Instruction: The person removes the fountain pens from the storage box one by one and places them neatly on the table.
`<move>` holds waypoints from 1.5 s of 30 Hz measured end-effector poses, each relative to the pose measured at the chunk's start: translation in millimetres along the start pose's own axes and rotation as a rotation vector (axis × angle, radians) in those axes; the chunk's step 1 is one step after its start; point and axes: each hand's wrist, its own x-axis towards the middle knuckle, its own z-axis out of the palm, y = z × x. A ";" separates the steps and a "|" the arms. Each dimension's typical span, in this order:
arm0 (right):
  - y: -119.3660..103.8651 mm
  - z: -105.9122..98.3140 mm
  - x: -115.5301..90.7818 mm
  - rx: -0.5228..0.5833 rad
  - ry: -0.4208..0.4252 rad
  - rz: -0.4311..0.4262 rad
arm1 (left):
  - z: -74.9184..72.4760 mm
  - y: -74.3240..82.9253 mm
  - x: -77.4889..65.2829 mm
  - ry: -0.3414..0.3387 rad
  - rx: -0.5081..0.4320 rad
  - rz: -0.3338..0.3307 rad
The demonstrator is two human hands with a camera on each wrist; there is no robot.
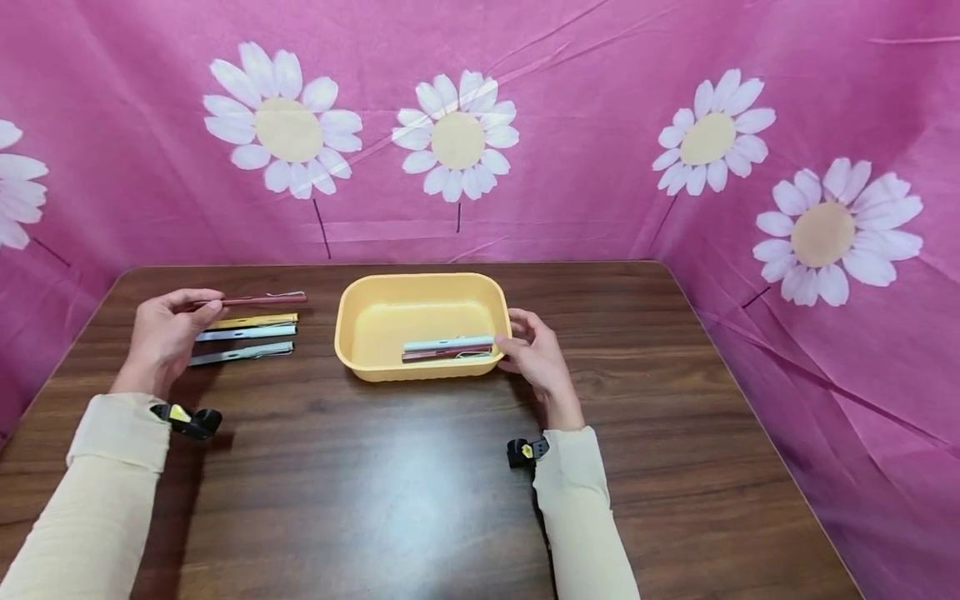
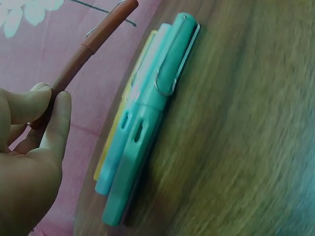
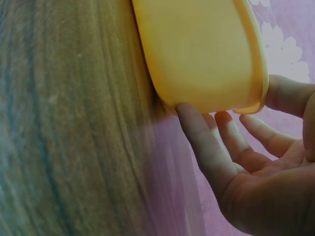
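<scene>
My left hand (image 1: 163,335) pinches a dark red pen (image 1: 266,299) between thumb and fingers; its metal clip end points right. In the left wrist view the pen (image 2: 98,37) tilts up, apart from the others. Below it on the table lie a yellow pen (image 1: 258,320), a pale blue pen (image 1: 247,333) and a green pen (image 2: 142,132), side by side. At the right end of a yellow plastic tray (image 1: 348,333), my right hand (image 1: 536,354) grips the wall, its thumb at the rim. Inside the tray lie a pale blue pen (image 1: 446,342) and a dark red pen (image 1: 423,356).
The brown wooden table (image 1: 360,500) reaches back to a pink cloth (image 1: 570,208) printed with white daisies. More of this cloth hangs along both sides. Each wrist wears a small black camera, one of them beside the left cuff (image 1: 123,433).
</scene>
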 end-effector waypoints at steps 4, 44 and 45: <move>0.8 -0.7 -1.1 0.001 0.012 -0.001 | -3.6 -1.1 4.0 -0.017 0.032 -0.045; 2.2 1.5 -4.0 -0.028 0.013 -0.004 | -40.3 -12.4 15.7 -0.141 1.076 -0.006; 1.4 0.9 -4.0 -0.030 0.015 -0.004 | -40.3 -13.1 15.6 -0.146 1.072 -0.008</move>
